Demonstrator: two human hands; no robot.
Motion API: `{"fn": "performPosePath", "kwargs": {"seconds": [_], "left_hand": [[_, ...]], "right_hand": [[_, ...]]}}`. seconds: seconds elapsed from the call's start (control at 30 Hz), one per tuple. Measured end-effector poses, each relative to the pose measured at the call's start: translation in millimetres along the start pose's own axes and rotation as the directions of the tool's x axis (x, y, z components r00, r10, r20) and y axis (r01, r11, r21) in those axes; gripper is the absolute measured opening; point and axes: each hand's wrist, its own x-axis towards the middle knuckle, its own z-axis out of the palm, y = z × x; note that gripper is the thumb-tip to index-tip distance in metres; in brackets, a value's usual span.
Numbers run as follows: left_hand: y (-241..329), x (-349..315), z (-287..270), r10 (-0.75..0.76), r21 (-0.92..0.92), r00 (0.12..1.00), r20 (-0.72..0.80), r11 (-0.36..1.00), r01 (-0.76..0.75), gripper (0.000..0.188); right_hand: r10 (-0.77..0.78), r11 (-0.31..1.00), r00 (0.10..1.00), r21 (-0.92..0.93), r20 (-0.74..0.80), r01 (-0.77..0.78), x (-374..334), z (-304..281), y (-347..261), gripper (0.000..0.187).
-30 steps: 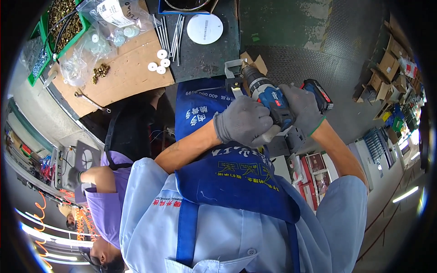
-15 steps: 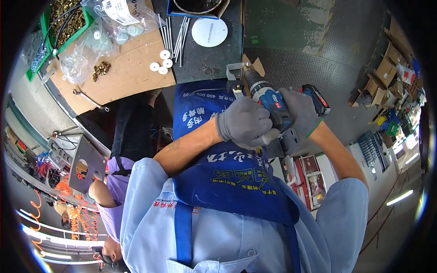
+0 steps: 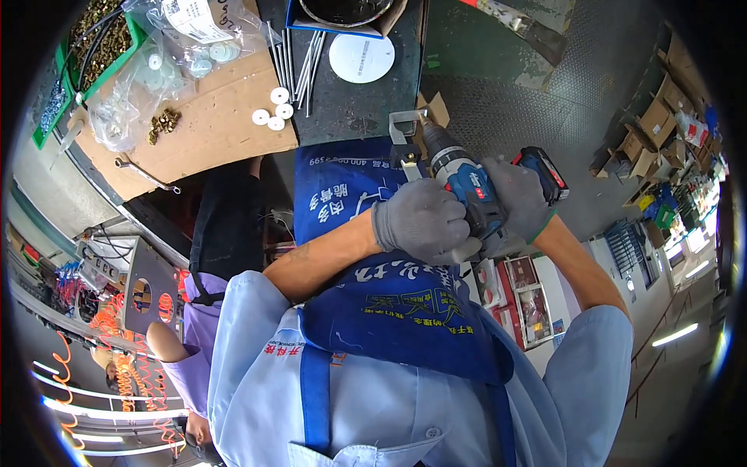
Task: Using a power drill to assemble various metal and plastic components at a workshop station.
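Note:
A blue and black cordless drill (image 3: 471, 185) is gripped in my right hand (image 3: 515, 198), which wears a grey glove with its fingers wrapped round the handle. The drill's battery (image 3: 542, 174) sticks out to the right of that hand. My left hand (image 3: 424, 222), also gloved in grey, is closed on a metal bracket (image 3: 411, 165) beside the drill body. The bracket's bent silver end (image 3: 405, 118) reaches up close to the drill's tip; whether the two touch I cannot tell. My left fingers hide the rest of the bracket.
On the dark workbench (image 3: 342, 117) lie metal rods (image 3: 310, 70), a white disc (image 3: 362, 57) and several white washers (image 3: 275, 123). Cardboard (image 3: 218, 144) holds brass fittings (image 3: 164, 124) and a wrench (image 3: 146, 173). Another person (image 3: 187, 373) is at left; cardboard boxes (image 3: 654, 128) stand right.
Both hands, with the drill and bracket, have shifted slightly right and down. A flat-ended tool with a red part has come into view at the top. The person at left has moved their arm.

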Motion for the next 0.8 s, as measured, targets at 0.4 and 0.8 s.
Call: {"fn": "performPosePath", "kwargs": {"seconds": [0.4,0.8], "left_hand": [[-3.3,-5.0,1.0,0.011,-0.032,1.0,0.008,0.999,-0.011,0.028],[-4.5,-9.5,13.0,0.048,0.032,0.986,-0.161,0.999,-0.043,0.034]], "right_hand": [[0.006,1.0,0.997,-0.02,0.073,-0.004,4.5,-13.5,0.6,0.05],[-0.039,0.999,0.999,0.029,-0.026,0.039,2.4,-9.0,3.0,0.072]]}}
